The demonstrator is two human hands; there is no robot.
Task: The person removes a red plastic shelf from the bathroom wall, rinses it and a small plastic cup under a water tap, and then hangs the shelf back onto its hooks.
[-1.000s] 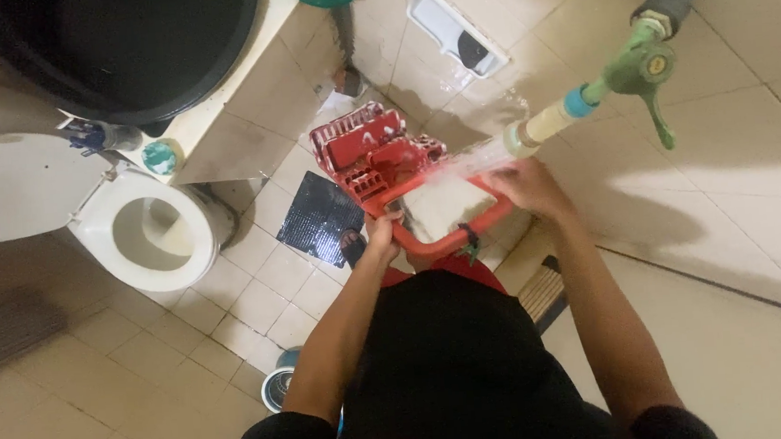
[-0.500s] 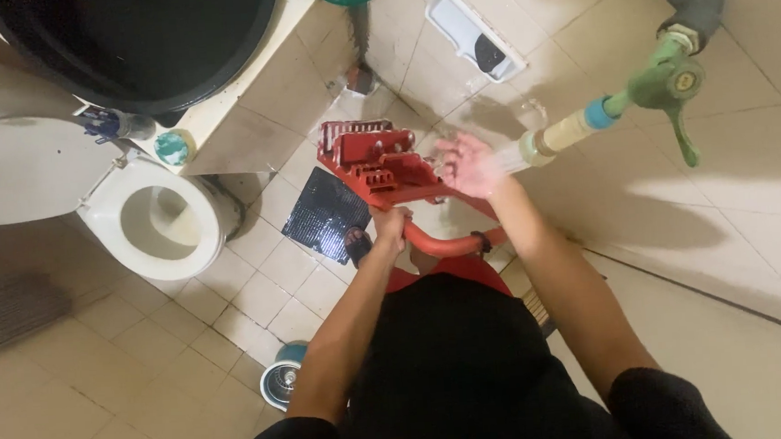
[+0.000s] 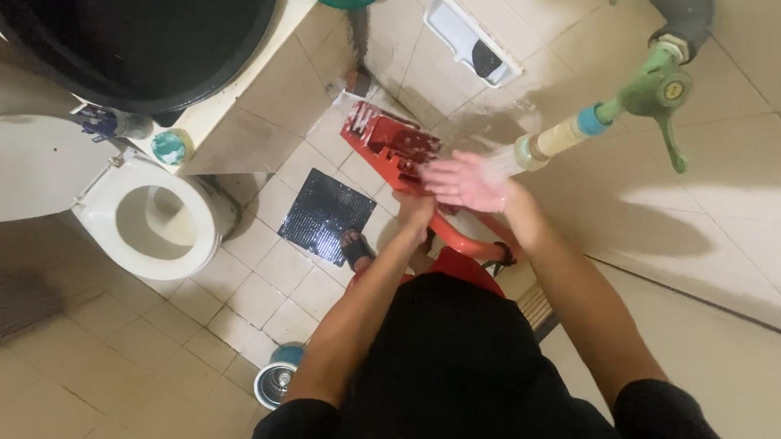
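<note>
Centre frame: left hand (image 3: 415, 211) grip closed on the red plastic rack (image 3: 392, 143), held tilted above the floor. Right hand (image 3: 462, 182) open, palm flat under the tap (image 3: 584, 126) stream, touching the rack.

A small round teal container (image 3: 168, 147) sits on the cream tiled ledge (image 3: 247, 93) beside the toilet, next to a clear bottle with a blue cap (image 3: 109, 125) lying on its side. No signs, screens or readable labels appear anywhere on the bathroom floor or walls.
</note>
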